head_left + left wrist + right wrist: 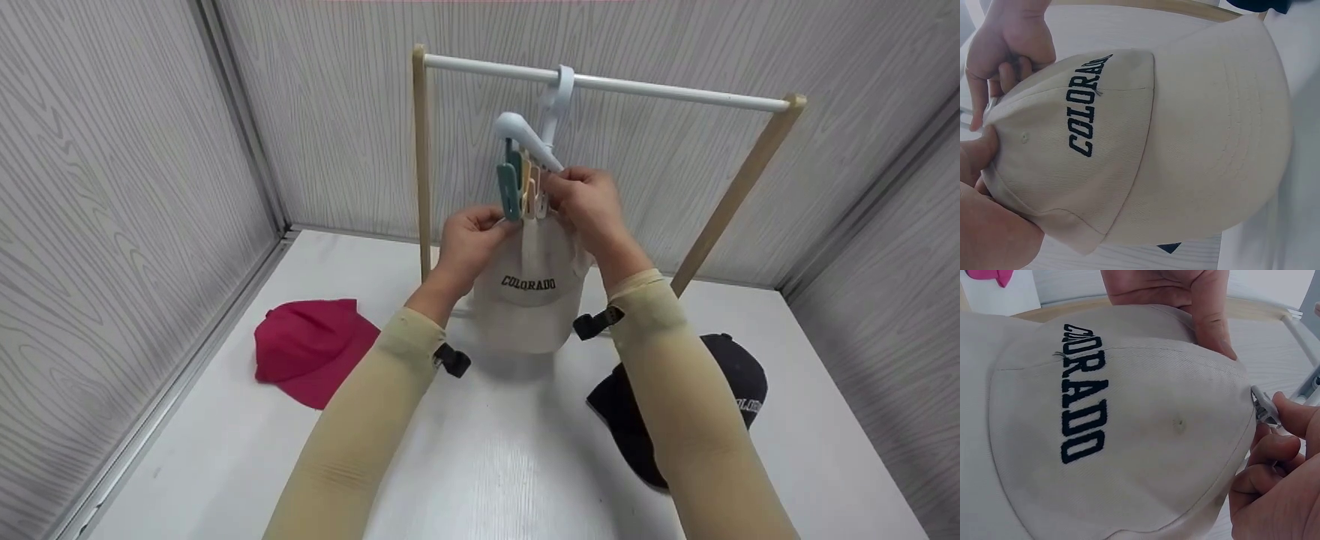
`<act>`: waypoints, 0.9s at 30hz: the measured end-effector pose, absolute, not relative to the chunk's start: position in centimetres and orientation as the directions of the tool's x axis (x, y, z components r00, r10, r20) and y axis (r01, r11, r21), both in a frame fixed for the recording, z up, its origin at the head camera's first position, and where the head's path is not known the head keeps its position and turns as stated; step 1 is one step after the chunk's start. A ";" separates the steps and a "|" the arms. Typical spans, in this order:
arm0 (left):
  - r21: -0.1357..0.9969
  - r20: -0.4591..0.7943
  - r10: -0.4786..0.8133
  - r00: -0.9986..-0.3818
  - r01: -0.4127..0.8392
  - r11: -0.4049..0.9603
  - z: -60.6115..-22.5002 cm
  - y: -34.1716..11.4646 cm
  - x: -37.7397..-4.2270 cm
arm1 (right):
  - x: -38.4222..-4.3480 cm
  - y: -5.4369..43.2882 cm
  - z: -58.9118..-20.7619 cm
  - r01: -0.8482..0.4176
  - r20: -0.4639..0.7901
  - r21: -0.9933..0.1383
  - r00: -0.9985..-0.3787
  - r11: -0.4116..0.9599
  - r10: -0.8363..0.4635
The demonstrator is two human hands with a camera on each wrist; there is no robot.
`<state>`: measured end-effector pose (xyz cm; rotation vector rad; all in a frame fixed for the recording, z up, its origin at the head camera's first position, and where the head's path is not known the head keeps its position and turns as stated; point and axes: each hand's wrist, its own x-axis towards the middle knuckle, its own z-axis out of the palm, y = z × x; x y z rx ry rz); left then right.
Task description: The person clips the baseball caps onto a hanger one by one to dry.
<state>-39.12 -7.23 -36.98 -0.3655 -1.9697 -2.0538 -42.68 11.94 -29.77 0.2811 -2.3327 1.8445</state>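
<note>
A cream baseball cap (529,319) lettered COLORADO hangs brim down under a white hanger (529,139). My left hand (469,244) pinches the cap's crown on the left, thumb on the cloth, also seen in the left wrist view, where the cap (1207,124) fills the middle. Opposite it, my right hand (592,206) pinches a whitish clip (1265,406) whose end meets the top of the crown. Several coloured clips, including a green clip (509,191), dangle from the hanger between both hands. My right fingers partly hide the clip in the head view.
The hanger hooks over a white rail (675,90) on wooden posts (421,165). A red cap (307,345) lies left on the white table (480,457). A black cap (637,427) lies right, partly under my right forearm. Grey wood-grain panels (135,187) enclose the table.
</note>
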 end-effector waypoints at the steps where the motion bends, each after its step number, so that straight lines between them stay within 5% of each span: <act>1: 0.932 0.360 -0.028 -0.933 0.361 -0.041 -37.0 -7.2 -39.1 | -42.7 11.9 -29.8 -0.240 0.235 -0.944 -0.971 0.228 -0.051; 14: 0.964 0.236 -0.138 -0.962 0.250 -0.095 -36.2 -6.5 -38.7 | -42.8 11.8 -29.8 -0.221 0.216 -0.953 -0.975 0.209 -0.047; 27: 0.955 0.251 -0.108 -0.962 0.265 -0.136 -36.2 -6.5 -39.0 | -42.8 12.0 -30.1 -0.237 0.226 -0.955 -0.971 0.179 -0.081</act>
